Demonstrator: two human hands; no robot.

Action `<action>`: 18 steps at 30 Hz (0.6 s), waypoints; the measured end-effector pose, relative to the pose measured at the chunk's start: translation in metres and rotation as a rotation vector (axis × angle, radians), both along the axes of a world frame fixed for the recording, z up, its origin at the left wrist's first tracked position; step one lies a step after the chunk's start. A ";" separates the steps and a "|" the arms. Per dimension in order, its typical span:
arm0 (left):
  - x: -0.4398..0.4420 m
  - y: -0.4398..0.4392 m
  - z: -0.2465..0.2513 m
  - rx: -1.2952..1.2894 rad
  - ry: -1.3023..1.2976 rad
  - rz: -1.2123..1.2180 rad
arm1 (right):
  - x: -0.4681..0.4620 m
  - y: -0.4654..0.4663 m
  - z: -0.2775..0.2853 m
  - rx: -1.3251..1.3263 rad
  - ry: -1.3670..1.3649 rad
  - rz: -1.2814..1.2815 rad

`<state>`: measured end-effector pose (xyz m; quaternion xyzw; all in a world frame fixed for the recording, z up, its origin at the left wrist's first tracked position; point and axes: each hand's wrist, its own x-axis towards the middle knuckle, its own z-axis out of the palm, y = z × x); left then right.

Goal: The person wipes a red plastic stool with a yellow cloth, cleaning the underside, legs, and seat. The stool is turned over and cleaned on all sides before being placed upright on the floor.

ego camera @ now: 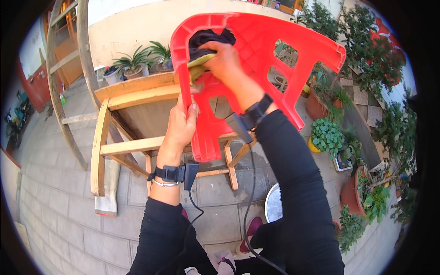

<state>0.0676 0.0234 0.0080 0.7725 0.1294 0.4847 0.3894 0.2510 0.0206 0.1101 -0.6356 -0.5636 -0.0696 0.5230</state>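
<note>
A red plastic stool or chair (252, 51) lies tipped over in front of me, its underside and leg cut-outs facing me; which of the two it is I cannot tell. My left hand (182, 120) grips its left edge, thumb towards me. My right hand (223, 60) presses a dark cloth with a yellow-green part (206, 43) against the inside of the upper left corner. The fingertips are partly hidden by the cloth. Beneath the red plastic stands a light wooden frame (134, 146), with a board along its back.
A wooden ladder (84, 44) leans at the left. A pale cloth piece (107, 192) hangs by the frame's left leg. Near my feet is a round metal basin (274, 202). Potted plants (326, 134) line the right side; cables run from both wrist devices.
</note>
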 end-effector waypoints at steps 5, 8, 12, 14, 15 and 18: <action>-0.002 -0.006 0.000 -0.057 -0.038 -0.040 | 0.071 -0.077 0.030 0.214 -0.344 -0.582; 0.001 -0.006 0.003 -0.068 -0.022 -0.017 | 0.088 -0.104 0.026 0.227 -0.674 -0.503; 0.002 -0.006 0.003 -0.046 -0.008 0.012 | 0.086 -0.109 -0.017 -0.290 -0.947 -0.339; 0.001 -0.007 0.002 -0.054 -0.019 0.005 | 0.086 -0.102 -0.032 -0.479 -1.046 -0.310; 0.001 -0.007 0.002 -0.052 -0.035 -0.003 | 0.088 -0.098 -0.036 -0.651 -1.064 -0.351; 0.002 -0.008 0.002 -0.056 -0.062 0.004 | 0.091 -0.092 -0.042 -0.712 -1.044 -0.347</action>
